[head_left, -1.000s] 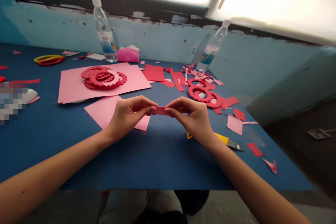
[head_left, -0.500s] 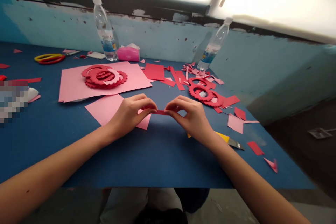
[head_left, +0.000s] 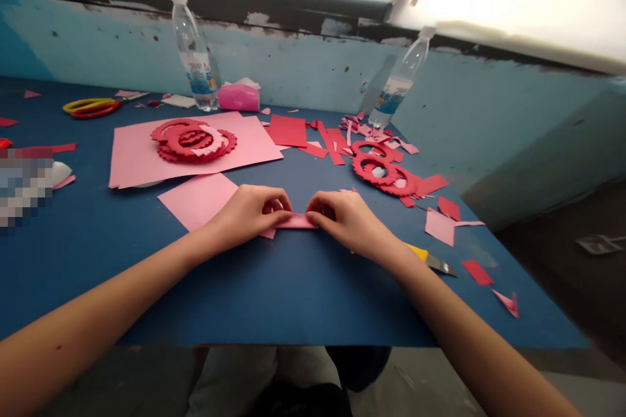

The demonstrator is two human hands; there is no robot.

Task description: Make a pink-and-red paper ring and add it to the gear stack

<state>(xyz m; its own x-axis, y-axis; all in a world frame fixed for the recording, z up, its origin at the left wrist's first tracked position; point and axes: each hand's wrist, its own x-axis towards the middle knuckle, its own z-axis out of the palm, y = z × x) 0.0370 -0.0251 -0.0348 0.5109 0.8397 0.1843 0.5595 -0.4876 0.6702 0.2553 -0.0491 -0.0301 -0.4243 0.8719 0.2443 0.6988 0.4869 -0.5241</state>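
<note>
A narrow folded strip of pink paper (head_left: 297, 221) is stretched between my two hands, low over the blue table. My left hand (head_left: 254, 210) pinches its left end between thumb and fingers. The right end is pinched the same way by my right hand (head_left: 345, 216). Behind my left hand lies a pink square sheet (head_left: 198, 199), partly covered by the hand. A yellow-handled cutter (head_left: 418, 253) rests partly hidden behind my right wrist and forearm.
Red scalloped rings (head_left: 193, 141) lie on larger pink sheets (head_left: 132, 159); more rings (head_left: 374, 169) and scraps are at the right. Two bottles (head_left: 198, 71) (head_left: 398, 88), a pink tissue pack (head_left: 239, 97) and scissors (head_left: 92, 107) stand or lie along the back.
Both hands have come slightly lower and nearer the table. The strip between them now shows a wider, lighter pink face instead of a thin dark edge.
</note>
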